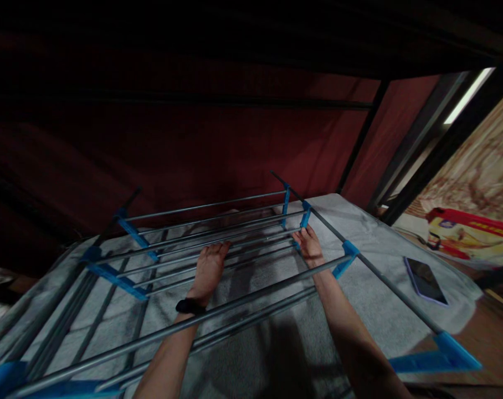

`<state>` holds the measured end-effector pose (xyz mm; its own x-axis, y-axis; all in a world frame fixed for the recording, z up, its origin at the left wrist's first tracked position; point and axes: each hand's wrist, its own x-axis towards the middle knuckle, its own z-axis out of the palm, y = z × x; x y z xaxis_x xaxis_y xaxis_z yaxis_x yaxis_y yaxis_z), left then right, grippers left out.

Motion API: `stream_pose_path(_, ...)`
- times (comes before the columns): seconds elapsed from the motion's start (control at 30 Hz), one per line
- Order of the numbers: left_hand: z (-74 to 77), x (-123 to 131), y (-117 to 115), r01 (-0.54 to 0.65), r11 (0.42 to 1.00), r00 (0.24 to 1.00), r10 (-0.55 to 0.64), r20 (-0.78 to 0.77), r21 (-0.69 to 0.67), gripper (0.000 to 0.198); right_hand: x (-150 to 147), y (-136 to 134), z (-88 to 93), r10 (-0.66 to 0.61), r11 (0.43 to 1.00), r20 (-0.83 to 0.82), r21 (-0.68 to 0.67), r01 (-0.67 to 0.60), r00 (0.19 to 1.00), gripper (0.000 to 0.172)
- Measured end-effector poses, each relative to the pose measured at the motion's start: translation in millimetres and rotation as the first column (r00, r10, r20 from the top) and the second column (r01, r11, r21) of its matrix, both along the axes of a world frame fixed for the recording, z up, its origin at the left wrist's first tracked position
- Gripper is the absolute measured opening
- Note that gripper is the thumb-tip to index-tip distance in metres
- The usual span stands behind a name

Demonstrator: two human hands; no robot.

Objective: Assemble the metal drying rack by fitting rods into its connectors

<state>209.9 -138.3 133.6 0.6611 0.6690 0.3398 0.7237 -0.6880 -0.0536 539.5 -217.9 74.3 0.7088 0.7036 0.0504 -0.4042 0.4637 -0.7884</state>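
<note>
Folding drying rack (251,295), grey metal rails with blue plastic joints, lies flat-ish on a grey cloth (371,244) that covers the surface under it

Both forearms reach in under the two thick front rails, hands among the thin rails in the middle section

Left hand (210,266): fingers (221,249) stretched out straight and together, not gripping. Hand lies along the thin rails and seems to touch them, but I can't tell if it's resting on top or just below. Black wristband (190,306) on that wrist

Right hand (308,246): at the right end of the thin rails, just beside a blue joint (304,218). Its fingers (298,239) look curled onto one thin rail, closed grip, nothing else in it

Hands well apart, rails running between them

Also there: dark phone (426,280) face up on the cloth, right of the rack and clear of it. Dark red curtain (235,138) behind. Red and yellow printed pack (471,235) far right, beyond the cloth
</note>
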Motion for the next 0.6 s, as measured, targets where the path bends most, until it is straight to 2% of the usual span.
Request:
stream_pose_path(0.33, 5.6, 5.6, -10.4, -0.018, 1.000, 0.999, 0.017, 0.030, 0.003, 0.047, 2.9, -0.8, 1.3, -0.017, 1.000, 0.031, -0.021, 0.017, 0.999, 0.036)
stream_pose_path(0.47, 4.5, 18.7, -13.8, 0.040, 0.999, 0.998, -0.039, 0.039, -0.015, 0.047, 5.8, -2.8, -2.2, -0.002, 1.000, 0.035, -0.017, 0.002, 0.999, 0.031)
stream_pose_path(0.6, 2.1, 37.6, -16.4, 0.090, 0.996, 0.996, -0.090, 0.022, -0.028, 0.044, 14.0, -2.2, -8.6, 0.034, 0.999, 0.032, -0.018, -0.033, 0.999, 0.035)
